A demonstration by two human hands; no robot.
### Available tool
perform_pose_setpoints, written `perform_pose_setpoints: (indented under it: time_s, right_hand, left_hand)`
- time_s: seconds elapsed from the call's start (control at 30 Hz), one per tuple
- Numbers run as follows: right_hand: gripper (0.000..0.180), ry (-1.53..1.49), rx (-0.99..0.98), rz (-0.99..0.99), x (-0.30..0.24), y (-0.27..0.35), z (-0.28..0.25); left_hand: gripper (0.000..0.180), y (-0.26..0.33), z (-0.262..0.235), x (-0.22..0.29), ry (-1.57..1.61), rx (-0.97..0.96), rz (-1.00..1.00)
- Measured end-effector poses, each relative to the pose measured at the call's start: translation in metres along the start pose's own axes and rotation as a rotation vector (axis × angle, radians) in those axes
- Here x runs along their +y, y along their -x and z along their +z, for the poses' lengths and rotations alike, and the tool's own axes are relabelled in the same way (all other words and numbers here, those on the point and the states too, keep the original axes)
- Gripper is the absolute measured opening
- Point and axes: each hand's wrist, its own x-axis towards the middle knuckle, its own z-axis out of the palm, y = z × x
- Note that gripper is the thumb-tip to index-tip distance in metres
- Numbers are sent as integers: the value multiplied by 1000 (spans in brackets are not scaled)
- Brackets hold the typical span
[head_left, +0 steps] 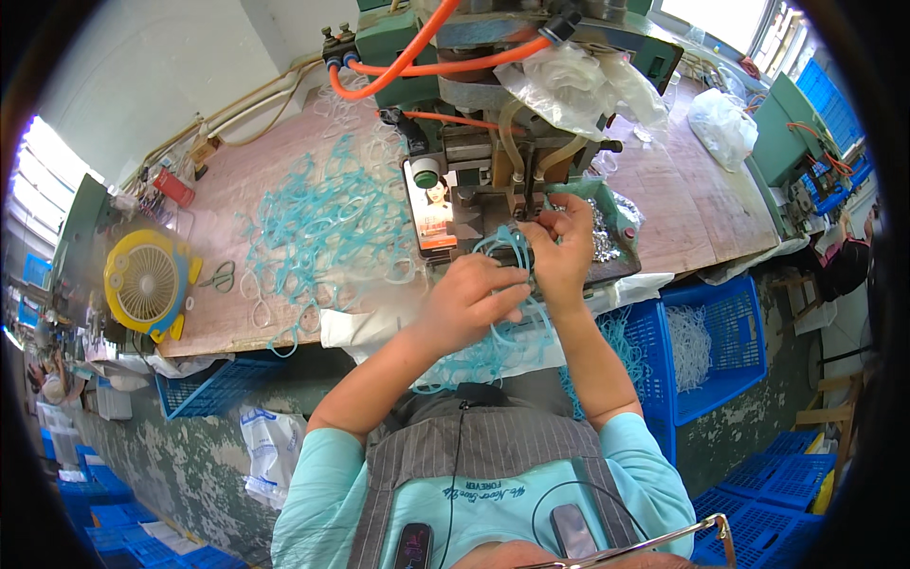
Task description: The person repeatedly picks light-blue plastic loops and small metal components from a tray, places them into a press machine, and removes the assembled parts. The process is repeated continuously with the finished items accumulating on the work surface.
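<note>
My left hand [469,299] and my right hand [561,248] meet in front of a green press machine [493,142] at the bench edge. Both pinch a thin teal plastic loop [507,242] that curls between the fingers. More teal loops hang below my hands over my lap [493,356]. A big tangle of teal loops [322,228] lies on the wooden bench to the left. A phone [434,209] with a lit screen leans against the machine just left of my hands.
A yellow fan [147,283] and scissors [220,277] lie at the bench's left end. Orange hoses [417,57] loop over the machine. Blue crates [711,341] stand at my right, one holding white loops. A small tray of metal bits [602,237] sits right of my hands.
</note>
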Motion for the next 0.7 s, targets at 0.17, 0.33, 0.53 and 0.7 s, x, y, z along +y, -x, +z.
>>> perform_pose_setpoints:
  time_s: [0.17, 0.33, 0.53, 0.7]
  right_hand:
    - [47, -170, -21, 32, 1, 4, 7]
    - [38, 306, -45, -173, 38, -21, -28]
    - [26, 946, 49, -111, 113, -64, -97]
    - [18, 1039, -196, -382, 132, -48, -98]
  left_hand:
    - [38, -1, 1, 7, 23, 7, 23]
    - [36, -3, 7, -3, 81, -47, 1]
    - [26, 1, 11, -6, 73, -62, -8]
    - [26, 1, 11, -7, 69, -46, 10]
